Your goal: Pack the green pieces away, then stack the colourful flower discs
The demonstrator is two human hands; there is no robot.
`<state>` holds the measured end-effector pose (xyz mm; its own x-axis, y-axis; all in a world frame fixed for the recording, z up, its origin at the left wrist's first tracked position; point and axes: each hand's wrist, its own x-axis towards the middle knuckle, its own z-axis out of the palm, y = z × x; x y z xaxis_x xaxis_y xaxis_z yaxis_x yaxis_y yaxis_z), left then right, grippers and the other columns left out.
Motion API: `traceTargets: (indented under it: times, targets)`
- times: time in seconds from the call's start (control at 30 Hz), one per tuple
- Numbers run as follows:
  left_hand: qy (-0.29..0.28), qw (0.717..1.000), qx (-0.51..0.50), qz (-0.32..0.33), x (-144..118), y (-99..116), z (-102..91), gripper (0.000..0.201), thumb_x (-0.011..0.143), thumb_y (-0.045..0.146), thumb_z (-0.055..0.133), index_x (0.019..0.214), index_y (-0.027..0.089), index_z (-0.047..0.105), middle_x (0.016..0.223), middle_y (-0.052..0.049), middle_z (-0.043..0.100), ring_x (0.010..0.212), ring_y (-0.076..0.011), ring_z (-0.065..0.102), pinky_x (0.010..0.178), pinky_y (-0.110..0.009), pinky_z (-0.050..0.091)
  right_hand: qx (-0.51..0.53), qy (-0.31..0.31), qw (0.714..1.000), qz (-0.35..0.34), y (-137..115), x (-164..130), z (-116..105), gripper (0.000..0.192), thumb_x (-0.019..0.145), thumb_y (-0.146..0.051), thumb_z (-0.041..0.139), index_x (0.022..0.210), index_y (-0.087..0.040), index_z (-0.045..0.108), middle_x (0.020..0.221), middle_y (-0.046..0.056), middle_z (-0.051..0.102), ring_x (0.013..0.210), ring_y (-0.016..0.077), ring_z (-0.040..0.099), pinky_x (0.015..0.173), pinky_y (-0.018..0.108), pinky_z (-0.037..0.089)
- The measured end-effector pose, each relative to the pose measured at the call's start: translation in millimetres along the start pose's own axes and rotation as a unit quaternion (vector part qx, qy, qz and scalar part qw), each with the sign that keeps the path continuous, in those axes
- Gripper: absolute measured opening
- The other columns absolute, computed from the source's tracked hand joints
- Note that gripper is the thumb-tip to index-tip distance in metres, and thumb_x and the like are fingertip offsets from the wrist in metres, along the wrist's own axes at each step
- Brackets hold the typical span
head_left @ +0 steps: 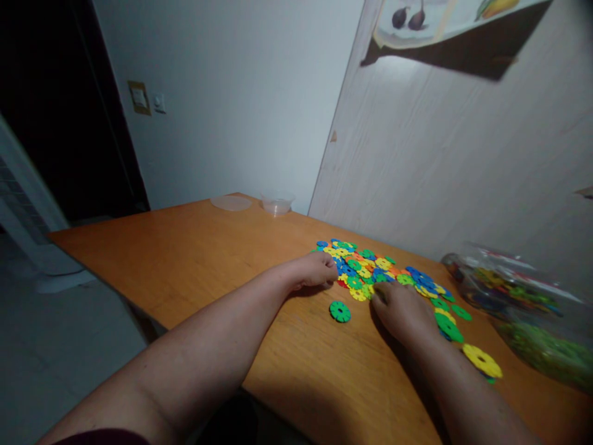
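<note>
A spread of flat plastic snowflake discs (370,267) in green, yellow, blue and orange lies on the wooden table (194,259). My left hand (315,270) rests curled at the pile's left edge, fingers closed; whether it holds a disc is hidden. My right hand (402,310) lies palm down at the pile's near edge, fingertips on the discs. A single green disc (340,311) sits alone between the two hands. A larger yellow disc (482,360) lies by my right forearm.
A clear plastic bag (523,303) full of more coloured discs lies at the right. A clear small bowl (277,203) and a flat lid (230,203) stand at the table's far end, against the wall. The table's left edge drops to a tiled floor.
</note>
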<state>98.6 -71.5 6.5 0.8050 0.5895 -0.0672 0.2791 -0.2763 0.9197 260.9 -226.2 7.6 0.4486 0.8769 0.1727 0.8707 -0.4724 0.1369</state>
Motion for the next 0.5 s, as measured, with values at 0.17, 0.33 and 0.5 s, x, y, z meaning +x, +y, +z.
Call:
traceTargets:
  times: [0.17, 0.33, 0.5]
  targets:
    - [-0.041, 0.998, -0.038, 0.000, -1.4, 0.3, 0.3, 0.020, 0.072, 0.023, 0.062, 0.063, 0.019, 0.045, 0.050, 0.005, 0.043, 0.040, -0.0065, 0.029, 0.042, -0.023, 0.014, 0.041, 0.061, 0.997, 0.019, 4.1, 0.9, -3.4, 0.035, 0.096, -0.038, 0.041, 0.094, -0.024, 0.073, 0.101, 0.012, 0.071, 0.098, 0.0305, 0.062, 0.070, 0.037, 0.039]
    - [-0.046, 0.998, -0.050, 0.011, -0.9, 0.5, 0.0, 0.019, 0.073, 0.023, 0.059, 0.062, 0.019, 0.044, 0.048, 0.005, 0.042, 0.039, -0.0066, 0.030, 0.041, -0.023, 0.014, 0.279, 0.113, 0.953, 0.034, 4.1, 4.3, 3.6, 0.028, 0.091, -0.041, 0.050, 0.088, -0.022, 0.070, 0.088, 0.009, 0.071, 0.084, 0.0249, 0.063, 0.068, 0.034, 0.041]
    - [-0.013, 0.999, -0.048, 0.008, 0.1, -0.5, 0.7, 0.011, 0.070, 0.021, 0.059, 0.069, 0.019, 0.049, 0.052, 0.005, 0.044, 0.042, -0.0070, 0.034, 0.042, -0.022, 0.019, 0.590, -0.050, 0.805, 0.016, -9.1, -0.9, 18.3, 0.033, 0.081, -0.052, 0.065, 0.076, -0.019, 0.061, 0.060, -0.001, 0.057, 0.052, 0.0129, 0.047, 0.050, 0.026, 0.032]
